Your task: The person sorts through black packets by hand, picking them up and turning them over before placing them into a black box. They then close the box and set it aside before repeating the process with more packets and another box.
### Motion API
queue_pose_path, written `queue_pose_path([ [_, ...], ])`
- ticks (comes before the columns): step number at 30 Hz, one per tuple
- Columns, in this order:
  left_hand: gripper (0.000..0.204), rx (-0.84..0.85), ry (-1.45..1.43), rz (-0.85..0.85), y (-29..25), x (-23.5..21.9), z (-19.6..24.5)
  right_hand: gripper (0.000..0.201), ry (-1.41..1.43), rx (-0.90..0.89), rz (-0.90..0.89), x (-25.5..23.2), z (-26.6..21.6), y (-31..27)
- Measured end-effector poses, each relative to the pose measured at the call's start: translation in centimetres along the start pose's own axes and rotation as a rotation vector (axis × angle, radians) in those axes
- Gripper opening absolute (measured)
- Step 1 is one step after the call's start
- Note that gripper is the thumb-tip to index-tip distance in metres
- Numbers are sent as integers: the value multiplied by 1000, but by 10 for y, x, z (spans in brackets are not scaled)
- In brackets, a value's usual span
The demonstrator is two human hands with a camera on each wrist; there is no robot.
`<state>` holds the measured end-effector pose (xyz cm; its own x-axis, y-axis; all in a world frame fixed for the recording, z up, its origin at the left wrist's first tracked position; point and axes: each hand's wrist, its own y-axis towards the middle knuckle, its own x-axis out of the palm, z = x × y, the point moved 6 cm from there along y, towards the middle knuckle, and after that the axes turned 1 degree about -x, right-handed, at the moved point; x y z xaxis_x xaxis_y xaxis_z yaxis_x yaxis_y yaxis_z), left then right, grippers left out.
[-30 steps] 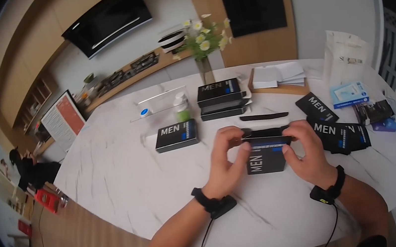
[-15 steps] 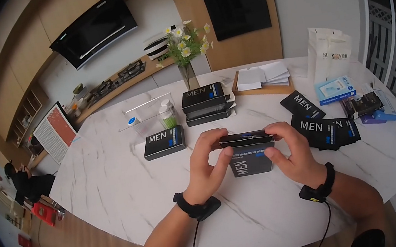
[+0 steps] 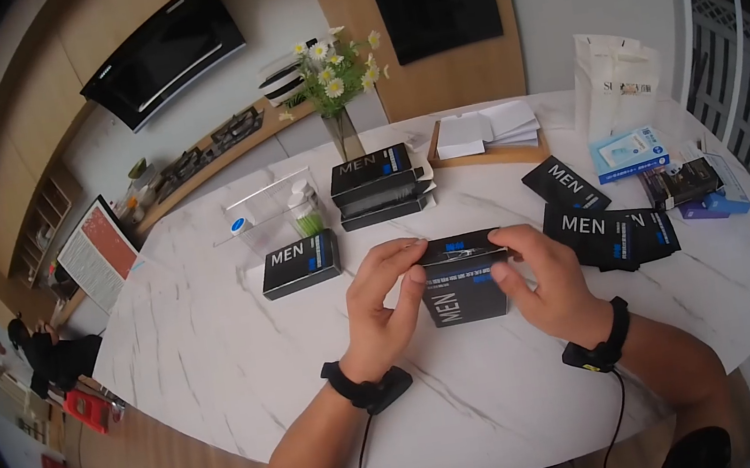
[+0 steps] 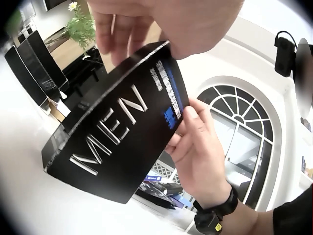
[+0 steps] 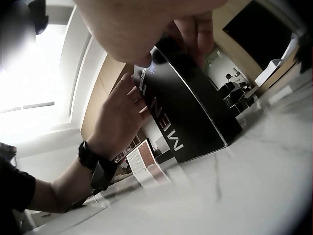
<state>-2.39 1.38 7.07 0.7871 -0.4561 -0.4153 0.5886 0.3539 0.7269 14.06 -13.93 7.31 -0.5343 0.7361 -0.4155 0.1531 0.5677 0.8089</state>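
Note:
A black box (image 3: 465, 300) lettered "MEN" stands on end on the marble table, its lettering turned sideways. My left hand (image 3: 379, 311) grips its upper left corner, thumb at the front and fingers behind. At the upper right corner is my right hand (image 3: 548, 287), its fingers over the top edge and its thumb by the front face. Between them the lid panel (image 3: 460, 244) lies across the top. In the left wrist view the box's front (image 4: 122, 125) looks flat and whole; the right wrist view shows its bottom edge at the tabletop (image 5: 234, 181).
Another black "MEN" box (image 3: 300, 265) lies to the left, with stacked boxes (image 3: 376, 186) behind. Flat black packets (image 3: 598, 235) overlap at right, near a blue box (image 3: 630, 155) and a white bag (image 3: 616, 84). A flower vase (image 3: 343, 134) and a wooden tray (image 3: 441, 156) stand farther back.
The box's top, with a dark opening showing earlier, is now covered by its lid panel. Both hands have stayed at its upper corners. The head view has shifted slightly.

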Motion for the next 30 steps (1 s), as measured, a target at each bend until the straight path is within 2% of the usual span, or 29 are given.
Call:
queue_pose_path([
  [2,57,-63,68,15,-3,6,3,51,-73,8,-51,6,6,-6],
  [3,92,-153,96,10,-12,13,-4,52,-21,107,-2,5,12,-7],
  [5,119,-102,216,-29,-8,23,17,52,87,310,88,5,25,-11],
  [7,134,-76,308,-144,0,35,36,51,269,444,111,14,33,-18],
  [8,138,-122,350,-202,7,38,39,51,342,489,107,20,32,-23],
  [9,133,-125,421,-231,12,37,44,51,414,531,103,24,32,-27],
  [11,121,-255,311,-369,16,35,38,44,497,582,31,30,33,-29],
  [12,116,-271,374,-393,13,34,39,43,553,587,5,35,40,-34],
  [13,110,-285,437,-418,8,34,40,42,609,593,-19,39,41,-35],
  [14,105,-299,499,-445,3,34,39,30,625,620,-63,41,39,-37],
  [17,93,-320,551,-497,-10,29,37,22,751,716,-240,50,36,-40],
  [19,89,-282,580,-518,-4,13,34,17,728,668,-266,54,31,-42],
  [21,86,-80,597,-477,10,-22,7,12,675,638,-301,54,32,-46],
  [25,73,-247,729,-537,45,-91,-70,10,562,655,-375,61,47,-55],
  [28,76,-284,864,-564,51,-107,-108,9,515,645,-386,64,53,-58],
  [30,72,-287,848,-607,49,-102,-123,8,508,631,-366,64,55,-61],
])
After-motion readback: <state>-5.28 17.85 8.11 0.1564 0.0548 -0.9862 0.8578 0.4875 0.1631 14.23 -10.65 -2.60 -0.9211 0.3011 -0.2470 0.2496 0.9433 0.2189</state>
